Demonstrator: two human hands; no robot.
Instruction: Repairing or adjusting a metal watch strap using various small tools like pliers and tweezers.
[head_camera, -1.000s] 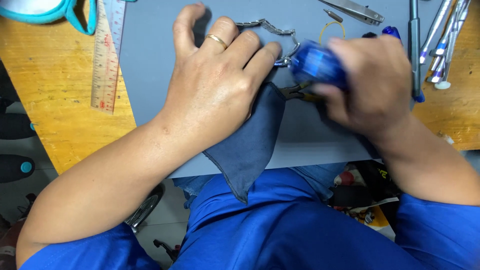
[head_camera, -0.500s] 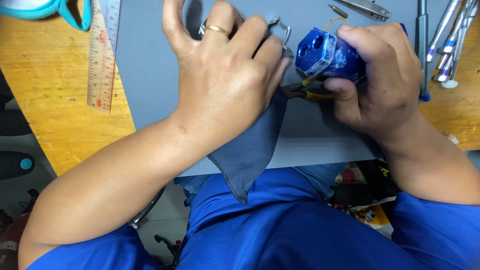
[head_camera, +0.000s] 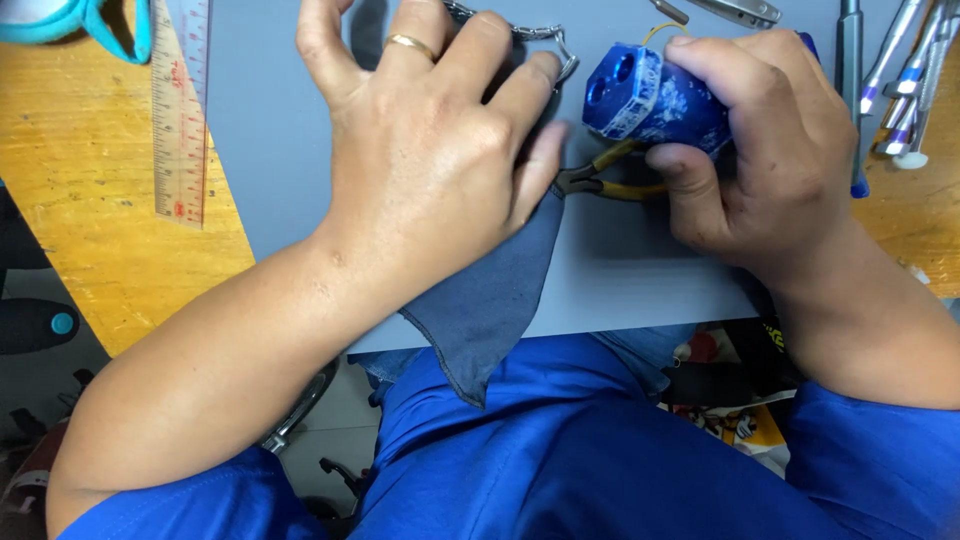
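— What was in hand at that moment?

— A wiping step, by the look of it. A blue block-shaped gadget (head_camera: 655, 95) with two round holes in its end was gripped in the right hand (head_camera: 770, 150), the fingers wrapped closed around its body, low over the grey mat (head_camera: 270, 130) on the desk (head_camera: 90, 240). Yellow-handled pliers (head_camera: 610, 180) were seen just under it, apparently pinned by the same thumb.

— And the left hand?

— The left hand (head_camera: 430, 150) was laid palm down, fingers loosely spread rather than clenched, on a dark blue cloth (head_camera: 490, 300) that hung over the mat's near edge. A metal chain (head_camera: 530, 35) showed just past its fingertips; whether it was touched could not be told.

— What was called for next?

— Judged from the pose, the cloth would need to be gathered and brought against the gadget, with a steady right-hand grip. The ruler (head_camera: 180, 110) and the tools (head_camera: 900, 80) at the right were left aside.
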